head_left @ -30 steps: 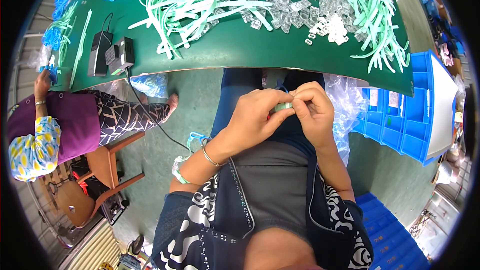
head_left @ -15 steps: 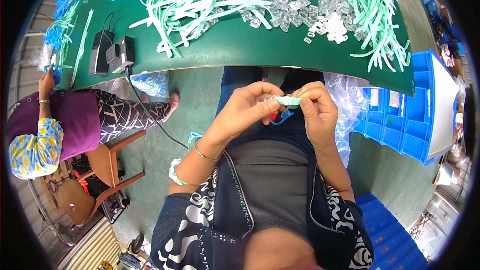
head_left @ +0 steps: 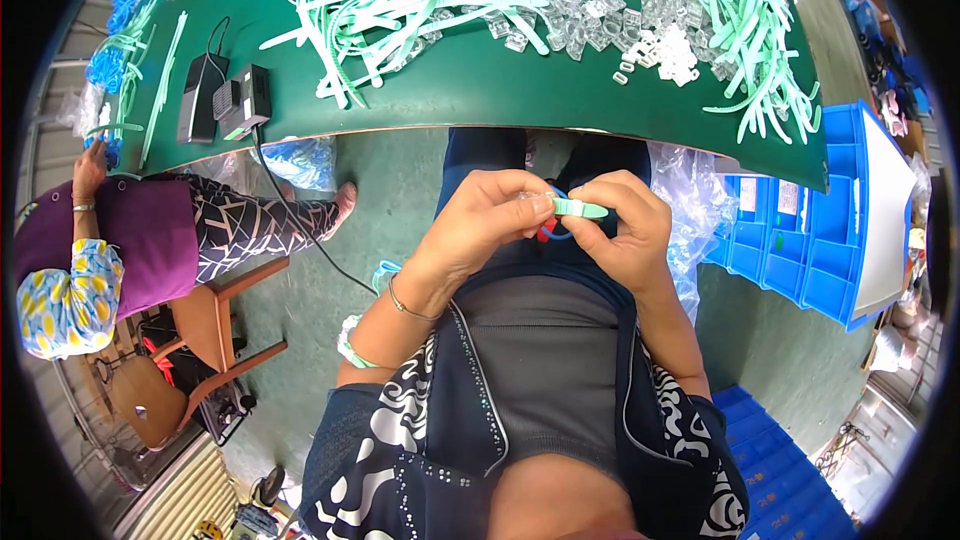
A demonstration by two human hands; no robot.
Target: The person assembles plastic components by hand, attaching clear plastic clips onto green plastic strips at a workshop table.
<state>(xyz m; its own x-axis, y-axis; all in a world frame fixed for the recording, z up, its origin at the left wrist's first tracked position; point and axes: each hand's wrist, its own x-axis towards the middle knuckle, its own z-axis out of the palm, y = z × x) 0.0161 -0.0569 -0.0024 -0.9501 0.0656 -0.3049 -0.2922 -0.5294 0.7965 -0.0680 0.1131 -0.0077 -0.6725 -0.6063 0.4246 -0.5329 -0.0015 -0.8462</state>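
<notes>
Above my lap, both hands work on a short mint-green strap point(head_left: 593, 211). A small white loop point(head_left: 575, 208) sits around it. My left hand point(head_left: 495, 215) is closed, pinching the strap's left part between thumb and fingers; a clear piece seems to show there, mostly hidden. My right hand point(head_left: 630, 230) is closed about the other side, thumb below and forefinger above, with the strap's rounded tip pointing toward the palm. Just under the fingers, a blue cord and a bit of red show, partly covered by my hands.
Across the green table point(head_left: 450, 100) lie mint-green straps point(head_left: 390, 10), clear plastic buckles point(head_left: 590, 15), white loops point(head_left: 662, 55) and more straps point(head_left: 750, 40). A black box-shaped device point(head_left: 245, 105) trails a cable. Blue bins point(head_left: 800, 210) stand right. A co-worker point(head_left: 140, 230) sits left.
The strap has turned so its flat face and rounded tip show. My right hand has shifted its fingers, with the thumb now lower beneath the strap.
</notes>
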